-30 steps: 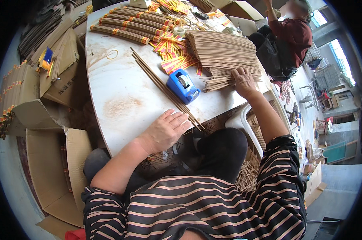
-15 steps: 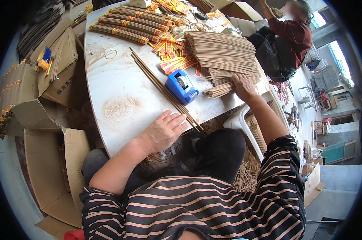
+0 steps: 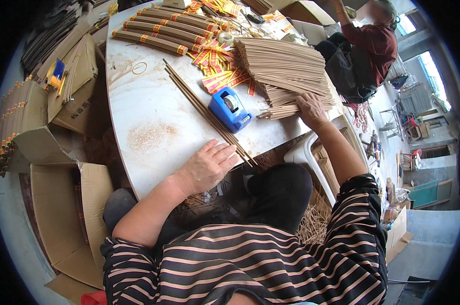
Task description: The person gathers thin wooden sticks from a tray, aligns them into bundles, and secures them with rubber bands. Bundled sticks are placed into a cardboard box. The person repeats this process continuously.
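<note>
Two bare hands work at a white table [image 3: 154, 117]. The left hand [image 3: 207, 165] lies flat, fingers spread, beside a thin row of brown sticks [image 3: 207, 114]. The right hand [image 3: 311, 109] grips a small bunch from the big stick pile [image 3: 286, 68]. A blue tape dispenser [image 3: 230, 109] sits between them, red-and-yellow paper labels [image 3: 220, 76] behind it, banded bundles [image 3: 159, 30] farther back, cardboard boxes [image 3: 62, 213] left.

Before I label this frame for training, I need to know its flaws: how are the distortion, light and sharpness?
Head view: strong fisheye, so the white table edge bows and black corners vignette the picture. Even daylight, soft shadows, no harsh glare on the tabletop. The left hand, right hand and blue tape dispenser are sharp; detail smears toward the rim.
</note>
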Tool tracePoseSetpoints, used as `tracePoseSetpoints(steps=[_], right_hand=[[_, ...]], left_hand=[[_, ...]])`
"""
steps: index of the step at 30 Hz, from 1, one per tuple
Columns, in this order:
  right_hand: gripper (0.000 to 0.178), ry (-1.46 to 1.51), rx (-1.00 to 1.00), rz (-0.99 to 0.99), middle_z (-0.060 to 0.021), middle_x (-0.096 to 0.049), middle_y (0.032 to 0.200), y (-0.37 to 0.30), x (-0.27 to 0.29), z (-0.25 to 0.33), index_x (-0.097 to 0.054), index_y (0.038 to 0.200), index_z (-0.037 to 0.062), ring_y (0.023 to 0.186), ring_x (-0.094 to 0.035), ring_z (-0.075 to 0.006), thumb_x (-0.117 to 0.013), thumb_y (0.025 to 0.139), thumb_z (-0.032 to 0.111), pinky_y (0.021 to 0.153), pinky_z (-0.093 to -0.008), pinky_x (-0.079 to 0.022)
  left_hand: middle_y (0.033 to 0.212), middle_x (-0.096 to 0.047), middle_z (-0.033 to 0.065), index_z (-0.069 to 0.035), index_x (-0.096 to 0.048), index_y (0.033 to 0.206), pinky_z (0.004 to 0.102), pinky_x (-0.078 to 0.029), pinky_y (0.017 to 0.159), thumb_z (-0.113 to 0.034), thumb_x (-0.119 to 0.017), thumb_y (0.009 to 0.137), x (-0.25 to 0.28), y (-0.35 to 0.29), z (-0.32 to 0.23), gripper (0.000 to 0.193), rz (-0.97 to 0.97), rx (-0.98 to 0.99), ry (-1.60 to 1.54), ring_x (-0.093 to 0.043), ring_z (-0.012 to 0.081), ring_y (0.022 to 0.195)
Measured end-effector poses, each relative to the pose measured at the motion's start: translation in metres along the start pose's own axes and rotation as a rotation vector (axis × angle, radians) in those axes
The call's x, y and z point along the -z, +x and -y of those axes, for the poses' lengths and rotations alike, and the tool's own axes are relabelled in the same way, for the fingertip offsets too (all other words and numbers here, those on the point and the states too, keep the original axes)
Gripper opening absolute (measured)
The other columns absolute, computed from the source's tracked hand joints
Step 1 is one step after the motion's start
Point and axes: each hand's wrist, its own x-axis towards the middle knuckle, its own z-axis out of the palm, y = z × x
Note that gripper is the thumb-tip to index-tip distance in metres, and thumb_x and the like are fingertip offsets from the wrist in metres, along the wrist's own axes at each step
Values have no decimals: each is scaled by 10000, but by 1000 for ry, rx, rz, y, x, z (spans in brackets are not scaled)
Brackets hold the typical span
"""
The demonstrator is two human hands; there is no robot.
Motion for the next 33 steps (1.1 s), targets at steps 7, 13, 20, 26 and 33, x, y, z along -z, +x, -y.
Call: tracePoseSetpoints(steps=[7, 13, 20, 26, 33], right_hand=[[252, 77, -15, 32, -99, -542, 915, -3, -5, -5, -526, 948, 73, 939, -509, -310, -578, 703, 49, 849, -397, -389], [214, 126, -19, 39, -84, -573, 917, -9, 6, -7, -541, 972, 99, 943, -535, -286, -550, 759, 78, 869, -377, -390], [221, 180, -38, 59, -95, -561, 947, -6, 6, -9, -545, 977, 101, 976, -508, -299, -565, 762, 56, 877, -391, -389], [301, 260, -180, 39, -93, -550, 964, -2, 10, -19, -543, 990, 101, 992, -500, -311, -605, 714, 1, 881, -389, -389], [261, 233, -144, -28, -69, -556, 1037, 10, 8, -25, -579, 970, 99, 1023, -503, -286, -622, 722, 26, 881, -373, -401]], left_hand=[[1143, -574, 153, -29, -592, 1061, 430, -376, 979, -136, -560, 788, 0, 2, 0, 295, 10, 3, -2, -543, 282, 1075], [1148, -572, 157, -29, -593, 1059, 433, -376, 978, -142, -554, 802, -3, 0, 2, 283, 17, 1, 16, -545, 285, 1070], [1155, -571, 158, -31, -592, 1062, 430, -377, 979, -143, -553, 808, -2, 2, 1, 280, 28, 6, 7, -546, 288, 1070], [1156, -570, 160, -34, -600, 1050, 428, -376, 982, -144, -556, 805, -2, 3, 1, 272, 26, 10, -2, -552, 289, 1060], [1171, -564, 158, -40, -589, 1066, 430, -347, 1001, -146, -501, 812, -7, 2, 2, 289, 35, 8, -13, -534, 277, 1095]])
